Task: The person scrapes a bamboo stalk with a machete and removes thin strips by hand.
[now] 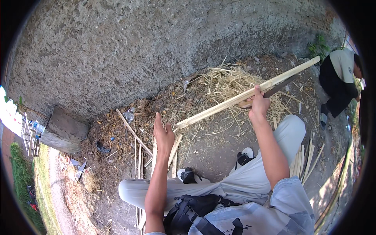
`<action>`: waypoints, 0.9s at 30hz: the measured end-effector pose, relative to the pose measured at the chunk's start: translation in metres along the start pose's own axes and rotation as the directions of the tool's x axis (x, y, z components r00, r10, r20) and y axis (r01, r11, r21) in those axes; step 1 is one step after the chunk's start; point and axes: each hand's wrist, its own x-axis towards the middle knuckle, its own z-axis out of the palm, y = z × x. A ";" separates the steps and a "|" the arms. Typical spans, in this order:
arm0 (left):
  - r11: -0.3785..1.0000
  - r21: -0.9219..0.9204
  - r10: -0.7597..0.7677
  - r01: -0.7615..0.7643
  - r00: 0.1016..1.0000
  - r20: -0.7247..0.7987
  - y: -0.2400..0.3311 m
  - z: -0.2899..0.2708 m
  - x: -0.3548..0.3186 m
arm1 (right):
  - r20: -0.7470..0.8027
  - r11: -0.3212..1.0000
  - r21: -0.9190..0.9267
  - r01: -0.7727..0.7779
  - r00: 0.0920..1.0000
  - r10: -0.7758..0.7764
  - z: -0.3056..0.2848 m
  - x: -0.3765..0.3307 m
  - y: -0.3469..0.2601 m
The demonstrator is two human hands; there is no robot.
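A long pale bamboo strip (223, 105) slants up to the right in front of me. My right hand (260, 106) is closed round the wooden handle of a large knife (280, 86), with the strip pinched against it by thumb and fingers. The dark blade points up and right, just below the strip and roughly along it. Close to the strip's lower left end is my left hand (164, 137), fingers stretched out and thumb apart. It holds nothing; whether it touches the strip's tip I cannot tell.
A pile of thin shavings (231, 84) lies against a rough grey wall (129, 51). Split strips lie by my left knee, and more strips (301, 162) lie at my right. A stone block (64, 129) stands at left. Another person (340, 78) bends over at far right.
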 end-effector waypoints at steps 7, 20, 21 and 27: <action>0.819 -0.169 0.567 -0.548 0.817 0.102 0.045 -0.017 0.000 | -0.004 1.000 0.000 -0.026 1.000 0.026 -0.003 0.007 0.001; 0.802 -0.144 0.567 -0.580 0.815 -0.120 0.035 -0.003 -0.008 | 0.001 0.996 -0.012 -0.088 0.996 0.088 -0.007 0.011 0.008; 0.821 -0.186 0.531 -0.540 0.841 -0.100 0.036 -0.004 -0.009 | -0.018 0.996 -0.035 -0.085 0.996 0.084 -0.006 0.011 0.008; 0.818 -0.246 0.480 -0.519 0.853 -0.204 0.040 -0.002 -0.014 | -0.025 0.996 0.007 -0.089 0.996 0.089 -0.013 0.023 0.016</action>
